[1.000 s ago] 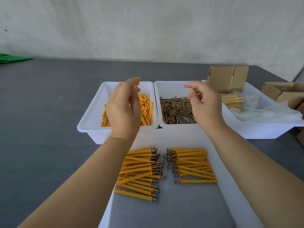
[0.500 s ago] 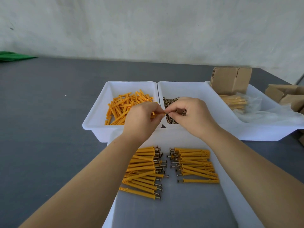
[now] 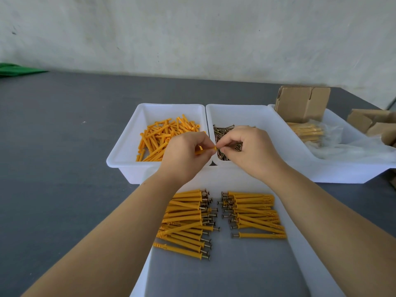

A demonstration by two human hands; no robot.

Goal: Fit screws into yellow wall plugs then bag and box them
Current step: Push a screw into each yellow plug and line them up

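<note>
Hands are met at the centre of the frame, above the seam between two white bins. A yellow plug (image 3: pixel 209 149) is pinched by the thumb and fingers of the left hand (image 3: pixel 184 156), its open end turned right; a screw (image 3: pixel 219 148) is pinched by the fingertips of the right hand (image 3: pixel 250 151), its tip set at the mouth of the plug. How deep the screw sits cannot be told. Loose plugs (image 3: pixel 165 136) are heaped in the left bin (image 3: pixel 120 155) and loose screws (image 3: pixel 222 131) in the middle bin (image 3: pixel 252 113), partly hidden behind the right hand. In the near tray (image 3: pixel 304 258), at lower centre, fitted plugs are laid in two rows, a left row (image 3: pixel 184 221) and a right row (image 3: pixel 257 213), with the screw heads facing the gap between them. At upper right, a third bin (image 3: pixel 342 174) is filled with clear bags (image 3: pixel 334 146), a bagged bundle (image 3: pixel 306 131) and a folded carton (image 3: pixel 303 102). More cartons (image 3: pixel 372 123) are stacked at the right edge, on the grey table (image 3: pixel 53 146).
</note>
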